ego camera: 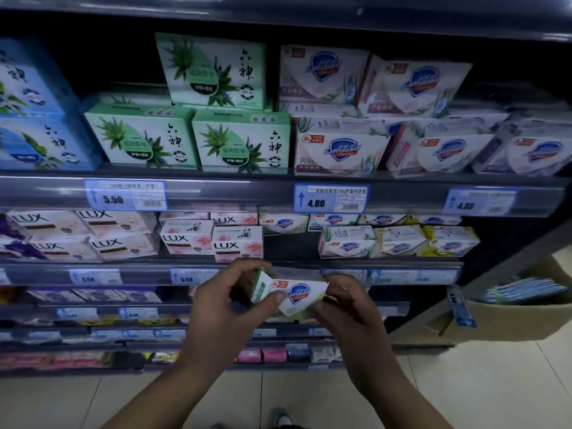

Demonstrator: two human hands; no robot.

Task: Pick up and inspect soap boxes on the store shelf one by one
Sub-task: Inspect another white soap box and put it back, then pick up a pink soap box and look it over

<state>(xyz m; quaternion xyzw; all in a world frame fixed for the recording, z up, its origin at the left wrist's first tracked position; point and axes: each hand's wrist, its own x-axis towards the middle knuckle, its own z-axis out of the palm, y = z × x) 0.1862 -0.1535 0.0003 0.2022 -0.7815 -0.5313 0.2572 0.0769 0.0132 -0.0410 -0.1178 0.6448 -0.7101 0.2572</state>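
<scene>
The person holds one white soap box (294, 294) in both hands, in front of the third shelf rail (139, 275) and below the row of LUX boxes (238, 243). Its front face shows the blue shield logo with "Safeguard" across it, a small red-and-orange tag at the upper left corner, and a green end panel. The box is tilted, its left end higher.

The left hand (229, 301) grips the green end: its fingers (247, 267) curl over the top edge and the thumb (278, 297) presses on the front face just left of the logo. The right hand (346, 305) pinches the right end, fingers (337, 278) curled narrowly round that corner.

On the top shelf stand blue boxes (40, 144) and green aloe boxes (241, 140) with Chinese characters and a "99.9%" seal, then white Safeguard boxes (340, 150) marked "99.9". The price tag (125, 195) under the green boxes reads 5.50; the tag (330, 198) under the Safeguard boxes reads 4.80, as does a blurred tag further right. More Safeguard boxes (346, 243) sit on the shelf below, right of the LUX ones. Tags on the third rail read 5.50; the lower tags are too blurred to read. A cardboard carton (510, 317) stands on the floor at right.
</scene>
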